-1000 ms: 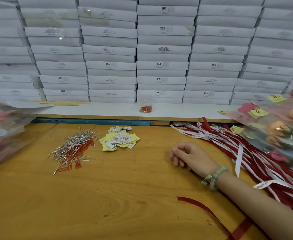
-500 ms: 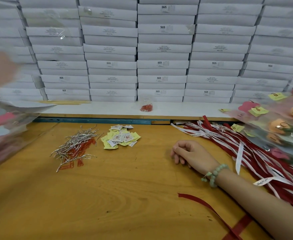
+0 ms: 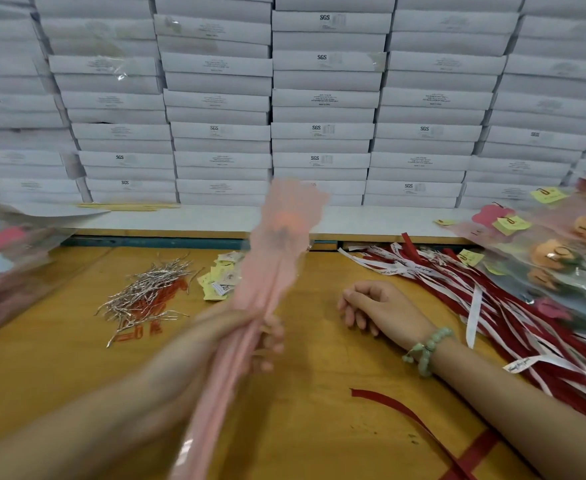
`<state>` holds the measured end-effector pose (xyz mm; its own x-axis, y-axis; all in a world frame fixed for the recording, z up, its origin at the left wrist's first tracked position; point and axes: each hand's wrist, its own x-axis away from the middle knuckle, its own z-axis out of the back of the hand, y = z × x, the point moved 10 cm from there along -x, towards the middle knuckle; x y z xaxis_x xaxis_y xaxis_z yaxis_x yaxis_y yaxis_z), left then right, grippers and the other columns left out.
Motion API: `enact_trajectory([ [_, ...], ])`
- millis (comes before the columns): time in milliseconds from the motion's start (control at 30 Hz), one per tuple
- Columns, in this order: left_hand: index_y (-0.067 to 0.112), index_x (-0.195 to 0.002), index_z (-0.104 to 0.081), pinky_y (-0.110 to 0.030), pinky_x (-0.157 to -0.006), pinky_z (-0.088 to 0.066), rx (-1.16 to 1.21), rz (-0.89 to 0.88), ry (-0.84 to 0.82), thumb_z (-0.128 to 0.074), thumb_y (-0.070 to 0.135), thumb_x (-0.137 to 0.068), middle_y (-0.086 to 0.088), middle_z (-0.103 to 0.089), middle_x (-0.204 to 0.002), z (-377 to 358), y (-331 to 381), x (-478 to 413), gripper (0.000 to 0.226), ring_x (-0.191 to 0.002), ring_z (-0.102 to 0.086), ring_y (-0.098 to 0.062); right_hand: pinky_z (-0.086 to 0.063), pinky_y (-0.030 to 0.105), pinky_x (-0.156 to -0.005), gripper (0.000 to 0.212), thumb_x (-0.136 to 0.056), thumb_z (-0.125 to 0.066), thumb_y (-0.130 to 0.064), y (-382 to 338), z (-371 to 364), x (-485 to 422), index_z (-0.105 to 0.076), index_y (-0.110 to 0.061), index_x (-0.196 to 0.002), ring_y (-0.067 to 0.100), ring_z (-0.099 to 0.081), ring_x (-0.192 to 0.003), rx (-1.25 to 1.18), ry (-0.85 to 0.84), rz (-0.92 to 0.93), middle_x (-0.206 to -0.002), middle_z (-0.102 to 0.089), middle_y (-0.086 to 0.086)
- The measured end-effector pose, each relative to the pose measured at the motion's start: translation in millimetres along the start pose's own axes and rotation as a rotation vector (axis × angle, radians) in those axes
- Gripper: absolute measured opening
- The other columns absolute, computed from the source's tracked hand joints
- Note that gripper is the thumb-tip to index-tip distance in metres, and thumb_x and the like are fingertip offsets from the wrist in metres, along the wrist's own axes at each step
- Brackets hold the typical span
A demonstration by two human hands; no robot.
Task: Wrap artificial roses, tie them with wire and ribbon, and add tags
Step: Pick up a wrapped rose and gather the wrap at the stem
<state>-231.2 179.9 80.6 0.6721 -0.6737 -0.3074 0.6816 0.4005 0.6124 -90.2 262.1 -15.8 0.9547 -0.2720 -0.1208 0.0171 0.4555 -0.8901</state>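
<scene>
The left hand [image 3: 250, 337] is gripping a blurred pink sleeve [image 3: 267, 282], apparently enclosing an orange rose [image 3: 286, 219], above the bench [image 3: 319, 417] middle. The right hand [image 3: 376, 306] is resting on the bench, loosely curled, holding nothing.

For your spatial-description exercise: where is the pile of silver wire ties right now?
In the head view, the silver wire ties lie left of centre on the wooden table, just left of the paper tags.
</scene>
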Motion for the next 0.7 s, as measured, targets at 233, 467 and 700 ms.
enact_trajectory([
  [233,0.022,-0.129,-0.048,-0.027,-0.055,-0.054,0.975,0.193,-0.272,-0.053,0.012,-0.097,-0.002,-0.068,-0.078,-71,-21,145,0.034,-0.059,-0.064,-0.016,-0.028,0.013,-0.036,0.041,-0.101,-0.042,-0.031,-13,-8,4,-0.068,-0.008,-0.08,0.006,-0.044,-0.043,-0.161,-0.019,0.043,-0.061,-0.062,0.005],
  [467,0.063,-0.135,-0.032,-0.013,-0.077,-0.046,0.562,0.014,-0.198,-0.052,0.071,-0.08,0.019,-0.061,-0.117,-65,-1,152,0.059,-0.097,-0.058,0.014,-0.022,0.013,-0.034,0.048,-0.083,-0.048,-0.054,-24,-37,11,-0.066,-0.011,-0.079,0.002,-0.035,-0.036,-0.2,-0.131,-0.022,-0.047,-0.057,-0.008],
  [700,0.059,-0.118,-0.049,-0.004,-0.076,-0.041,0.573,0.066,-0.184,-0.044,0.041,-0.098,0.021,-0.061,-0.106,-62,-7,153,0.027,-0.099,-0.056,0.011,-0.03,0.016,-0.037,0.027,-0.089,-0.061,-0.041,-14,-37,10,-0.066,-0.019,-0.073,0.012,-0.039,-0.042,-0.117,-0.161,-0.071,-0.055,-0.057,-0.002],
])
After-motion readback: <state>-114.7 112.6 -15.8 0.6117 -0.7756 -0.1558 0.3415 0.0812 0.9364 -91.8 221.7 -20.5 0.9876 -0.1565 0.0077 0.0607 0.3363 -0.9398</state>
